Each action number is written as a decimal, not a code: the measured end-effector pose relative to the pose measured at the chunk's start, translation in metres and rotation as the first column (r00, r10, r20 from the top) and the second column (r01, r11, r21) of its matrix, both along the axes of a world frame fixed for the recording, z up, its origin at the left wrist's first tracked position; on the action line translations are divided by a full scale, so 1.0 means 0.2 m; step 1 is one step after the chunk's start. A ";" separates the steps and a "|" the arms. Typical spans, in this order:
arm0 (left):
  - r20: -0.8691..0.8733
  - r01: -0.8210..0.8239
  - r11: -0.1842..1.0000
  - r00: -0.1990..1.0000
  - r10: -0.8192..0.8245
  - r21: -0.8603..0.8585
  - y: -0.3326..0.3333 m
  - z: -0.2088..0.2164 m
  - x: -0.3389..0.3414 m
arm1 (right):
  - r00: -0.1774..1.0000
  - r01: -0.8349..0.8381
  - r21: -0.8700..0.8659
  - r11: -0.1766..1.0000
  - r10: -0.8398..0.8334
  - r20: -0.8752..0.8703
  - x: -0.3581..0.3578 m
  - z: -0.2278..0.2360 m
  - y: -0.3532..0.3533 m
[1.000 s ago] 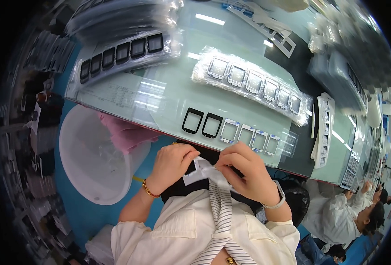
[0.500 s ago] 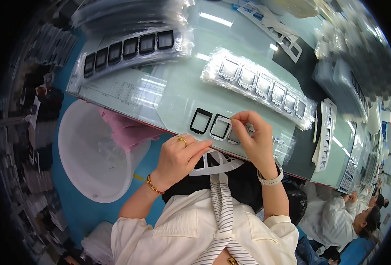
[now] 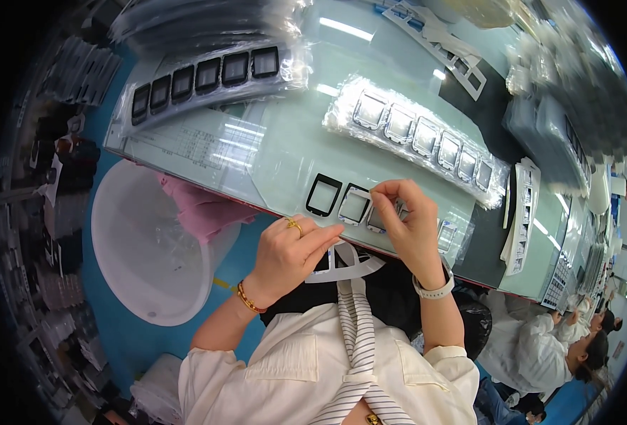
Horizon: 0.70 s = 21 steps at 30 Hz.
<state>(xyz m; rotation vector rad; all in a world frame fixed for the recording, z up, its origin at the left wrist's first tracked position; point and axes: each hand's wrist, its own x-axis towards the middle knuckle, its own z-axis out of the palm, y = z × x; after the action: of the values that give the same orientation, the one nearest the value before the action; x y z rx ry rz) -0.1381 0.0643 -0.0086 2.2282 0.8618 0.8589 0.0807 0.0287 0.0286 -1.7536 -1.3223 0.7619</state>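
A black rectangular frame (image 3: 311,194) lies near the table's front edge. Just right of it is a white-bordered frame (image 3: 344,212) with a dark outline along its top. My right hand (image 3: 411,221) is over the right side of this frame, thumb and forefinger pinched at its upper right corner. Another pale frame (image 3: 374,228) is partly hidden under that hand. My left hand (image 3: 284,249) is closed, its fingertips pressed together by the white-bordered frame's lower edge. What either pinch holds is too small to make out. A curved white strip (image 3: 359,269) hangs below the table edge.
A clear tray of silvery frames (image 3: 427,136) lies ahead on the glass-topped table (image 3: 285,166). Another tray of black frames (image 3: 207,74) sits at far left. A white tub (image 3: 150,248) with pink cloth (image 3: 204,209) stands left. A person (image 3: 540,347) sits at right.
Both hands stay almost in place. Less of the dark inner outline shows in the white-bordered frame, and the white strip below the table edge has shifted slightly.
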 end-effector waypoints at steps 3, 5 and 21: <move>-0.016 0.008 1.000 1.000 -0.008 0.003 0.00 0.00 0.00 | 1.000 0.003 0.017 1.000 -0.003 0.011 0.00 0.00 0.00; -0.043 0.009 1.000 0.999 -0.008 0.021 -0.01 0.00 0.00 | 1.000 0.006 0.021 1.000 -0.006 0.011 0.00 -0.01 0.00; -0.115 -0.032 0.992 0.992 0.046 0.122 -0.03 0.03 0.05 | 1.000 -0.001 0.075 0.997 -0.001 0.031 0.00 -0.03 -0.01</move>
<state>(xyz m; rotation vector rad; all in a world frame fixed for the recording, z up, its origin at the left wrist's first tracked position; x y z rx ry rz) -0.1280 0.0576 -0.0032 2.3935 0.9334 0.8237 0.0816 0.0263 0.0231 -1.7126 -1.3542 0.6787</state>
